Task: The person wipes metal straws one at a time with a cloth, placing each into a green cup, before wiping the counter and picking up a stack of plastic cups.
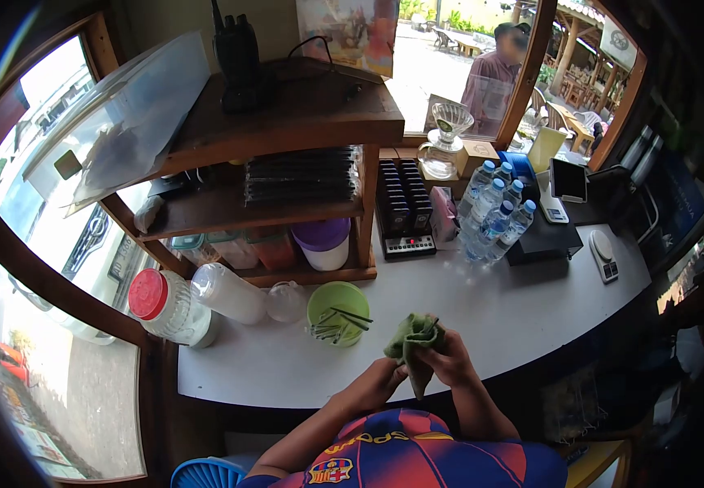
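Observation:
A crumpled green cloth (411, 335) is held up in front of my chest, just above the front edge of the white counter (523, 325). My right hand (451, 359) is closed around it from the right, with a corner of the cloth hanging below. My left hand (383, 381) is closed against the lower left side of the cloth; its fingertips are partly hidden. Whether anything is wrapped inside the cloth cannot be seen. Left of the cloth stands a light green tub (338, 297) with several thin green sticks in it, some leaning on its rim.
A red-lidded jar (174, 305) and a whitish plastic container (228, 291) stand at the left. Behind are a wooden shelf (287, 130), a black charging rack (405, 207), several water bottles (494, 213) and a small scale (603, 254). A person (494, 77) stands outside the window.

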Tool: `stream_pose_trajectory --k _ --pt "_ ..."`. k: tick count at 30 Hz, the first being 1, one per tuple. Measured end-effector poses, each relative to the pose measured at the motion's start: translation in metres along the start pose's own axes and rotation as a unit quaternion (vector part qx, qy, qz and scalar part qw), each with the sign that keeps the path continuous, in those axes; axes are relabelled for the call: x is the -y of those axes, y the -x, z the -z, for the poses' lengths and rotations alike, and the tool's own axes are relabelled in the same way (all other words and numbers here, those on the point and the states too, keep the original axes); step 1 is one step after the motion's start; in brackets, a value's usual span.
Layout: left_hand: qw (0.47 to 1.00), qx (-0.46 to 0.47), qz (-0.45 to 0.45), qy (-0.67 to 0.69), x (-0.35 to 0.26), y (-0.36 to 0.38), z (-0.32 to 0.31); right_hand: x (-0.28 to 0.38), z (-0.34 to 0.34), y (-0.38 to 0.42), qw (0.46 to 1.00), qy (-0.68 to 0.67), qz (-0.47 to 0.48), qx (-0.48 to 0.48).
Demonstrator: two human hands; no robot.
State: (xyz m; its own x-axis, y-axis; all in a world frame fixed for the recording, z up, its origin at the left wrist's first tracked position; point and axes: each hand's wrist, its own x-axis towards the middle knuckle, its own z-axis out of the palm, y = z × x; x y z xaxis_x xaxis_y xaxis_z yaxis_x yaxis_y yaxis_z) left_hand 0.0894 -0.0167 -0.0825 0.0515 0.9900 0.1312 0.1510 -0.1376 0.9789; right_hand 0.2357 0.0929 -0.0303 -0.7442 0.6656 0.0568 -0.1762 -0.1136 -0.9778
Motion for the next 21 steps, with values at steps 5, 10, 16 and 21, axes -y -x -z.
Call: stream_pose_trajectory --k 5,10,16,21 --pt "0.999 -0.021 0.01 0.025 0.013 0.008 -0.006 -0.005 -0.003 0.001 0.997 0.065 0.015 0.05" --pt "0.997 0.021 0.003 0.072 0.014 0.004 0.002 0.001 0.001 0.005 0.995 -0.094 0.009 -0.025" --pt "0.987 -0.078 0.027 0.139 0.003 0.002 -0.009 -0.003 -0.009 -0.003 0.99 0.112 0.079 0.036" --pt "0.989 -0.013 0.003 0.144 0.008 0.002 0.005 0.0 -0.011 0.001 0.999 -0.008 0.039 -0.005"
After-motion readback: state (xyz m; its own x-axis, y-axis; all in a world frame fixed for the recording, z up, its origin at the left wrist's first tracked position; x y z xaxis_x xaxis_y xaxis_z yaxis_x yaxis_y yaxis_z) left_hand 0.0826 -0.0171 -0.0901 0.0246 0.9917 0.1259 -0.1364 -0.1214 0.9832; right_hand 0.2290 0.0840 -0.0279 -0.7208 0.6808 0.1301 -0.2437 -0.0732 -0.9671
